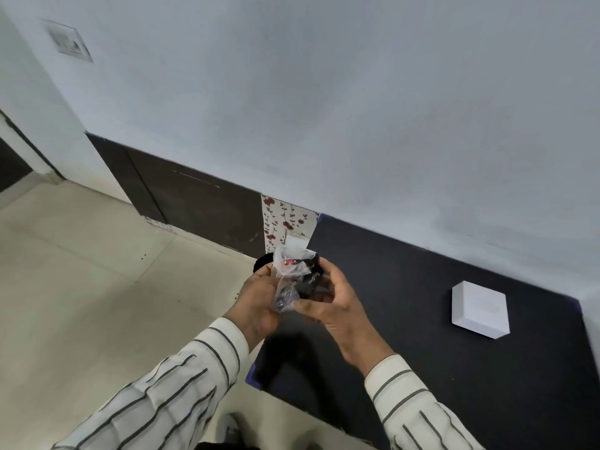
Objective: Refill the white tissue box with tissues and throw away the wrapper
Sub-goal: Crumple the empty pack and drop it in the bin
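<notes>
Both hands hold a crumpled clear plastic wrapper (290,272) with a red mark, raised over the left edge of the dark table (422,319). My left hand (258,300) pinches its lower left part. My right hand (331,303) grips it from the right, fingers curled around the crinkled film. A white tissue box (480,309) lies flat on the table, far right of my hands. A black round object (261,263) shows behind the wrapper, mostly hidden.
A floral-patterned panel (285,222) leans against the wall at the table's far left corner. Beige tiled floor (97,287) spreads to the left. A dark skirting (194,196) runs along the white wall. A switch plate (69,40) sits high left.
</notes>
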